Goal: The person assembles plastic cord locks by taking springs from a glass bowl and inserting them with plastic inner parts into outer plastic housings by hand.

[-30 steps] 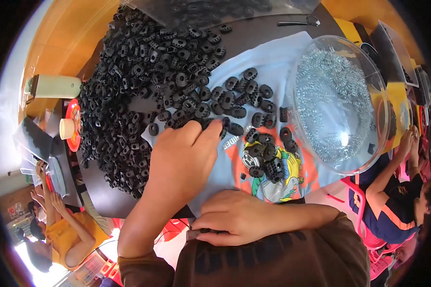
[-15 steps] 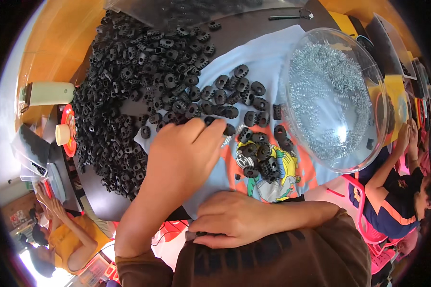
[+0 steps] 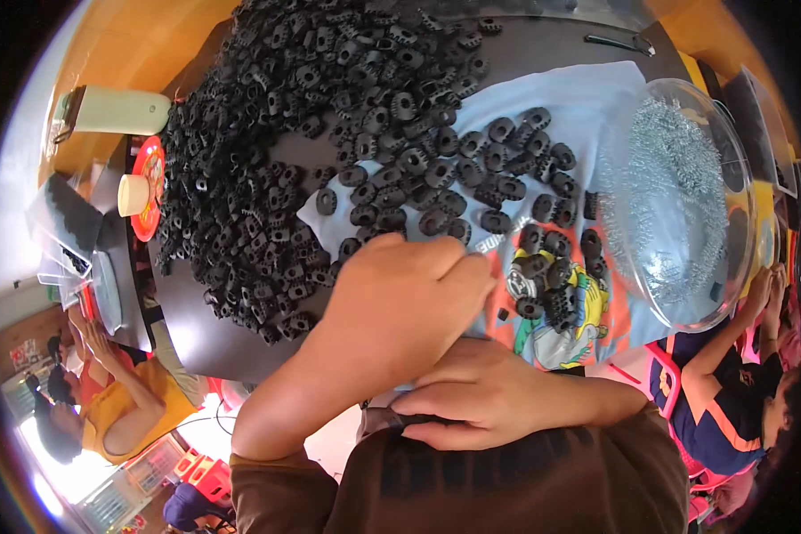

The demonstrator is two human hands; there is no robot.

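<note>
My left hand [image 3: 414,298] is curled palm down over the light blue printed cloth [image 3: 587,98], at the near edge of a scatter of small black toothed plastic pieces [image 3: 440,173]. Its fingertips are hidden beneath the knuckles, so whatever they grip does not show. Just nearer, my right hand [image 3: 485,392] rests against my brown shirt, partly overlapped by the left. Thumb and fingers there are bent together; what they hold is hidden. To the right stands a clear round bowl [image 3: 748,222] with many thin silvery metal springs [image 3: 676,196].
A large heap of the same black pieces [image 3: 249,178] covers the dark table [image 3: 205,329] on the left. Beyond it are a pale green bottle [image 3: 120,111] and a red plate [image 3: 153,191]. A black tool [image 3: 618,43] lies far right. People sit on both sides.
The view has shifted, so the table's things sit farther right in the picture. My left hand has drawn nearer to me, close over the right hand, which stays at my shirt.
</note>
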